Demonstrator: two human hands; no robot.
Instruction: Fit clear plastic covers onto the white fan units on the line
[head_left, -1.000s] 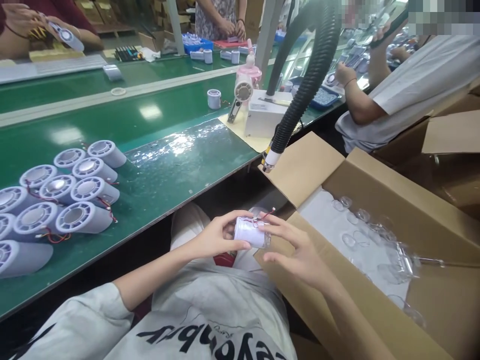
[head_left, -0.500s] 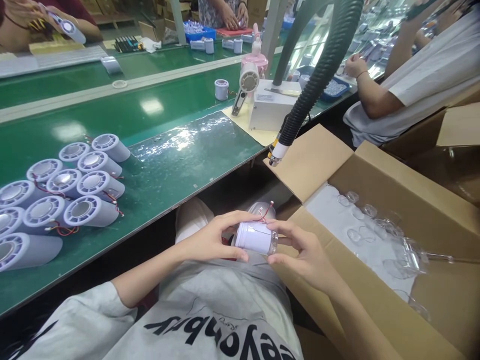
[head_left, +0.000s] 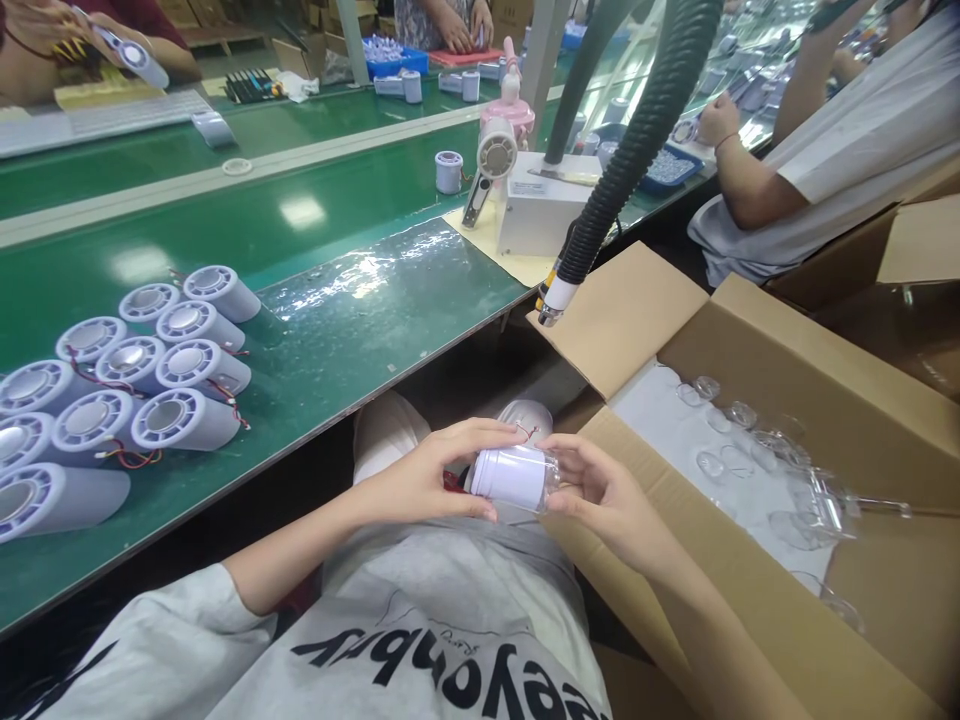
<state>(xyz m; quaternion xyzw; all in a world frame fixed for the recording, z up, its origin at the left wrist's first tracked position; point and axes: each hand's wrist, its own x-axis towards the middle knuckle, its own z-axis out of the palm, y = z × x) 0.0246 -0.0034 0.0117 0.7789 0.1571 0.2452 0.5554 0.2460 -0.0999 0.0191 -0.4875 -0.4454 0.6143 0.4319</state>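
Change noted: the thumb and fingers of the right hand have been brought together on the clear plastic end piece, where a second ago the thumb stood apart; the red wires now show less and lower. By judgement, the work in hand is thus steadied from both ends, with the wires partly tucked from sight.

Item held: lavender cylinder, one, lying on its side above the lap. Its left end is gripped by the left hand, fingers over the top and thumb below; its clear end is pinched by the right hand.

Count:
- Lavender cylinders grouped at the left of the worktop: eleven, round ends upward or tilted.
- Lone cylinder farther back: one.
- Handheld fan: one.
- White equipment box: one.
- Carton beside the right hand: one, holding clear plastic pieces, overlapping, total cannot be told.
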